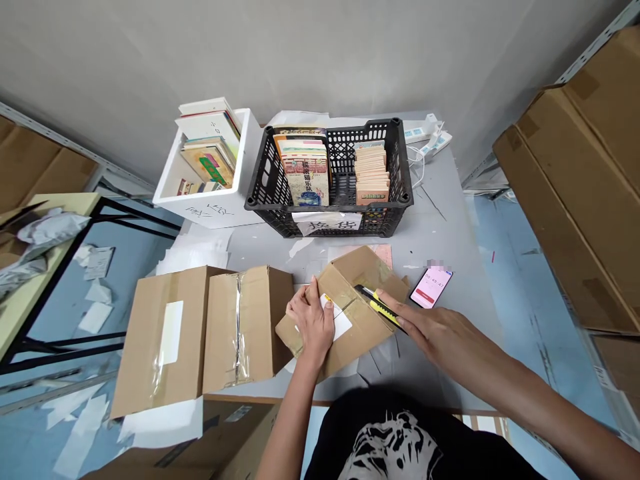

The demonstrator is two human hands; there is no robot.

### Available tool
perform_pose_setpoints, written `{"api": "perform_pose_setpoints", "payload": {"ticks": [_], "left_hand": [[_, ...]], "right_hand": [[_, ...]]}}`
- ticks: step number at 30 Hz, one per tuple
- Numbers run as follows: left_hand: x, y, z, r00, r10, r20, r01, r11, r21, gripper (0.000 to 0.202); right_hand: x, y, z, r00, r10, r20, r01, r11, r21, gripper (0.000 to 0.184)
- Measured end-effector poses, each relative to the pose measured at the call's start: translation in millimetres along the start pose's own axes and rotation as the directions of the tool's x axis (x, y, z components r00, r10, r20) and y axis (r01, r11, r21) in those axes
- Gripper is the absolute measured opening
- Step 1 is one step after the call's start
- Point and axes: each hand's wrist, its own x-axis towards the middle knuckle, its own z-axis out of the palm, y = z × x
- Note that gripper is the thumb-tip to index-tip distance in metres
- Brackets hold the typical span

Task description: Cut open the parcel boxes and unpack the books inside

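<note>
While my right fingers (403,308) grasp the knife (385,311), my left fingers (305,305) rest curled on the box (363,347), which lies askew on the tabletop (463,280); on my feed I cannot tell whether they pinch it. I judge it light and stiff yet easily dented, slick along the tape (356,309), best held by its edges, clear of the knife. Brown and creased, it bears a white label (343,326).
</note>
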Motion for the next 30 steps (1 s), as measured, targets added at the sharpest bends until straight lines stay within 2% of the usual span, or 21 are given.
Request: {"api": "perform_pose_setpoints", "payload": {"ticks": [8,14,19,30], "left_hand": [[1.1,-1.2,2.3,1.000,-0.013,-0.007,0.013,1.000,0.003,0.060],[-3.0,1.7,5.8,1.000,0.009,-0.016,-0.008,1.000,0.004,0.060],[-4.4,3.6,9.5,1.000,-0.002,-0.009,0.002,1.000,0.012,0.059],[-2.7,15.4,16.1,0.999,0.036,0.006,-0.036,0.998,0.042,0.054]], "right_hand": [[2.7,1.4,-0.2,1.000,0.005,0.027,-0.005,1.000,0.001,0.050],[14.2,-0.5,0.1,0.998,-0.011,0.056,0.018,0.992,-0.127,0.053],[19.2,-2.4,-4.5,0.996,-0.014,0.083,0.028,0.985,-0.171,0.054],[0.1,10.7,-8.9,0.998,-0.015,0.063,0.026,0.983,-0.181,0.054]]}}
